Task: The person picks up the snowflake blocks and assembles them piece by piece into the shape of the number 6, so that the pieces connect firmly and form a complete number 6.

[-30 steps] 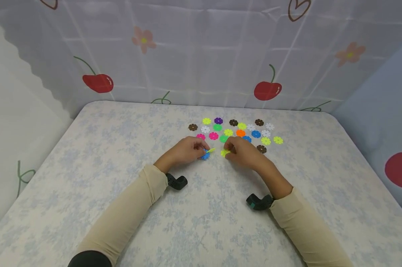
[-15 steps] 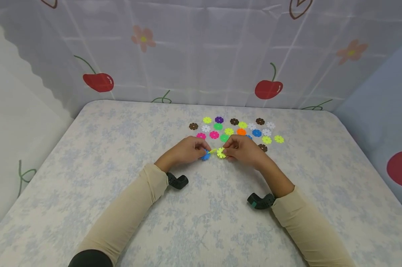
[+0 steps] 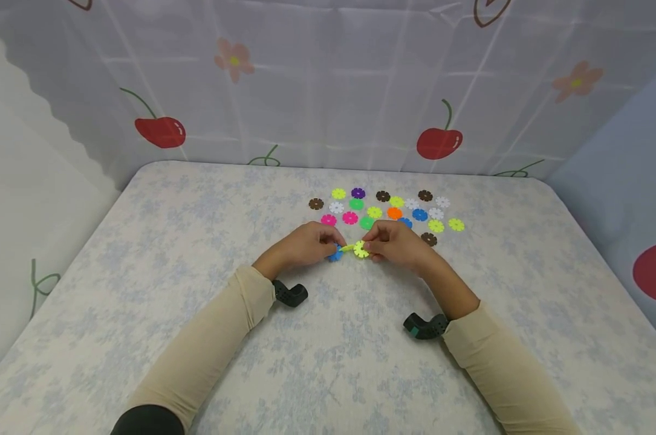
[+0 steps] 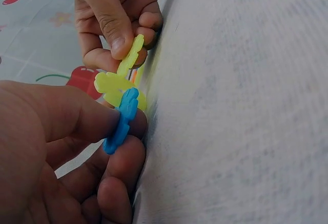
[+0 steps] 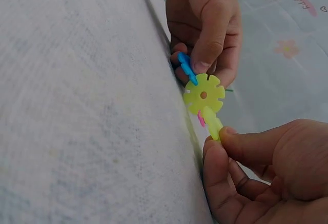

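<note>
My left hand (image 3: 308,243) pinches a blue notched plastic disc (image 4: 122,124) between thumb and fingers. A yellow notched disc (image 5: 204,95) with a round centre hole is joined edge-on to the blue one. From the other side my right hand (image 3: 395,246) pinches a second yellow disc (image 5: 212,124) by its edge. That disc stands crosswise to the middle one, its rim right at the middle disc's edge. The three pieces form a short row between both hands, low over the tablecloth.
Several loose notched discs lie flat beyond the hands, among them a purple disc (image 3: 358,193), an orange disc (image 3: 395,213) and a brown disc (image 3: 428,240). The patterned tablecloth (image 3: 328,362) reaches back to a printed curtain (image 3: 328,90).
My right hand has lifted the second yellow disc and brought it left against the middle yellow disc. The left hand keeps its pinch on the blue disc, nearly still.
</note>
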Motion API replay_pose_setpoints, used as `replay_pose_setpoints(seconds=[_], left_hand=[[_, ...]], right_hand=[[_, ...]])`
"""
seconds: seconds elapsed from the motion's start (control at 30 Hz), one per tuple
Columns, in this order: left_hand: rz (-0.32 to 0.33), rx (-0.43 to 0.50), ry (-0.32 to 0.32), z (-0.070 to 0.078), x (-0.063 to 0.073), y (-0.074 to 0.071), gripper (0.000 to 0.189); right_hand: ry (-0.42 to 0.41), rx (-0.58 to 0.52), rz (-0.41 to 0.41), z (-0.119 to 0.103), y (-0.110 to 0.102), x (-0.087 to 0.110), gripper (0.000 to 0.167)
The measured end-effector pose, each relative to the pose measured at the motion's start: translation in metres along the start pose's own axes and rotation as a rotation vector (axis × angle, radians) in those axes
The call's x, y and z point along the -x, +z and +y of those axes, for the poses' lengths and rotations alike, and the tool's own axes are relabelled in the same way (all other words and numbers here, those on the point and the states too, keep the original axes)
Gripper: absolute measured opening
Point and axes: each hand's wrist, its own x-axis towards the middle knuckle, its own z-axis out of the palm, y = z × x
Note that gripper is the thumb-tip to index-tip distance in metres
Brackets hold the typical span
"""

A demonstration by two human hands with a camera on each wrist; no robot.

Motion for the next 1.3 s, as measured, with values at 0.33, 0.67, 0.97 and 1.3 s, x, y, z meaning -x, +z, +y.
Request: replay_pose_setpoints(seconds=[0.33, 0.67, 0.97, 1.3], left_hand=[[-0.001, -0.017, -0.011, 0.001, 0.000, -0.001, 0.018], [0.004, -0.027, -0.011, 0.001, -0.001, 0.000, 0.019], [0.025, -0.046, -0.002, 0.000, -0.002, 0.002, 0.020], [0.042, -0.076, -0.036, 0.005, 0.000, 0.003, 0.018]], right_hand=[[0.024, -0.020, 0.039, -0.001, 0.000, -0.002, 0.012], [0.038, -0.048, 0.026, 0.000, 0.001, -0.001, 0.011], [0.026, -0.052, 0.034, -0.001, 0.006, 0.000, 0.008], [-0.016, -0.049, 0.072, 0.000, 0.013, -0.001, 0.006]])
